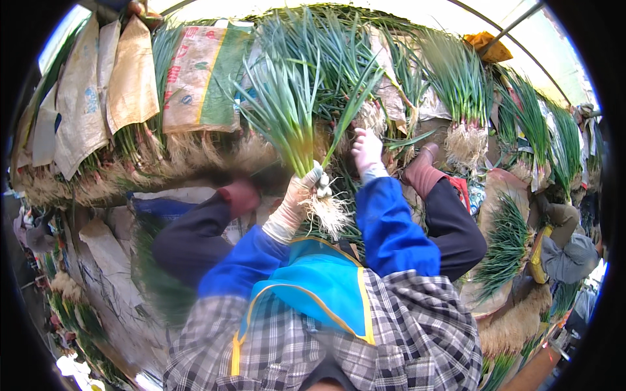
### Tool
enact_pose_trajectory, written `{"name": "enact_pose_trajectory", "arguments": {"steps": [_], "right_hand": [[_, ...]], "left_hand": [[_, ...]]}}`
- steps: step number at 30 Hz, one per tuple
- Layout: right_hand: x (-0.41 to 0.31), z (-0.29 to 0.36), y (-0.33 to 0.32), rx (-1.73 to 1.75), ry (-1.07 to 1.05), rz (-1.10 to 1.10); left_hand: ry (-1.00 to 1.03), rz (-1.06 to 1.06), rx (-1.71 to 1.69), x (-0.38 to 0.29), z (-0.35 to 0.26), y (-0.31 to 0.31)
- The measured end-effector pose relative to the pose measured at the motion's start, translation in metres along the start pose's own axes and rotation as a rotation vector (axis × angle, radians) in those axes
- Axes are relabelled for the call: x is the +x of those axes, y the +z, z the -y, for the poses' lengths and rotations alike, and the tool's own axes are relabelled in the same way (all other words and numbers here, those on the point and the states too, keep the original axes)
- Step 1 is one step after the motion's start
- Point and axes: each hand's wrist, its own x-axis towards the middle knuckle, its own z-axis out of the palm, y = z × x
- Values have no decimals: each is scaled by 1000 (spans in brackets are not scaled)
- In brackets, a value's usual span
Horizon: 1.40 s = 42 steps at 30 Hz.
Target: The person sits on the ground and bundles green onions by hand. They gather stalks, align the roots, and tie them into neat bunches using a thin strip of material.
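Observation:
My left hand [299, 195], in a pale glove, is shut around the lower stems of a bunch of green onions [294, 124]. Its green leaves fan out upward, and the whitish roots hang below my fist over my lap. To its right, my right hand [367, 149], gloved too, is raised near the roots of piled green onions [337, 73]. Its fingers look curled, but whether they hold a leaf or stem cannot be told. One long leaf slants up from my left hand towards that pile.
Bundled green onions [467, 93] stand behind in a row, partly under woven sacks [195, 78]. My boots [424, 171] reach forward on both sides. More onions [506, 242] lie on sacking at the right, near a seated person [570, 249]. Another sack [110, 259] lies on the left ground.

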Motion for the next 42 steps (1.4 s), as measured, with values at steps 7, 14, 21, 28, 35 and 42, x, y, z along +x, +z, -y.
{"name": "enact_pose_trajectory", "arguments": {"steps": [7, 14, 21, 28, 35, 42], "right_hand": [[-69, 12, -5, -1197, -301, 741], [-63, 11, 8, -1353, 135, 602], [-77, -16, -1, -2052, -527, 732], [-31, 41, -29, -2099, -702, 216], [6, 110, -70, -2281, -236, 506], [138, 161, -44, -1942, -904, -428]], "left_hand": [[-199, -156, 228, 13, -2, -22], [-397, -158, 144, 23, 1, -42], [-406, -139, 955, 30, 5, -46], [-453, 54, 414, -12, -49, 14], [-31, 95, 3, -18, -101, 20], [-118, -13, -93, 37, -85, 0]]}}
